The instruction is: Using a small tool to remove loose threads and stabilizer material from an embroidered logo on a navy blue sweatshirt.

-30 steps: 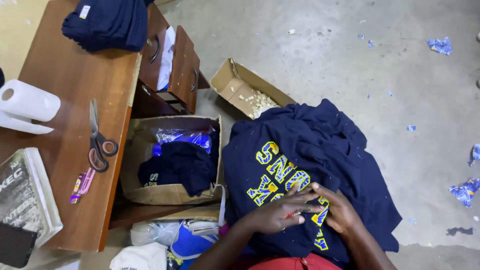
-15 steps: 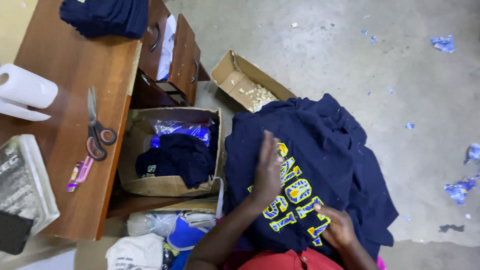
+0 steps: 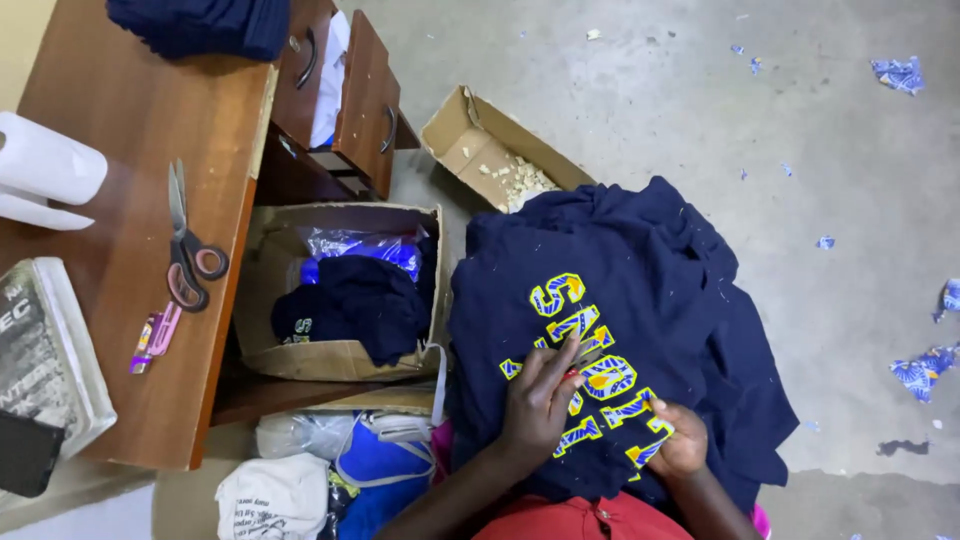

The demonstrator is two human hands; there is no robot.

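The floor (image 3: pixel 700 90) was grey concrete, strewn with blue scraps (image 3: pixel 925 368); a brown wooden table (image 3: pixel 130 160) stood at left, its drawers (image 3: pixel 350 85) pulled open; light fell evenly.

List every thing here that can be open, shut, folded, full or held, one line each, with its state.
Navy garment: spread on the lap, lettering up.
Left hand: fingers flat on the lettering.
Right hand: fingers pinching at the letters.
Scissors: shut, on the desk.
Desk drawers: pulled open.
Large carton: open, holding dark clothing.
Small carton: open, scraps inside.
Stack of navy clothes: folded.
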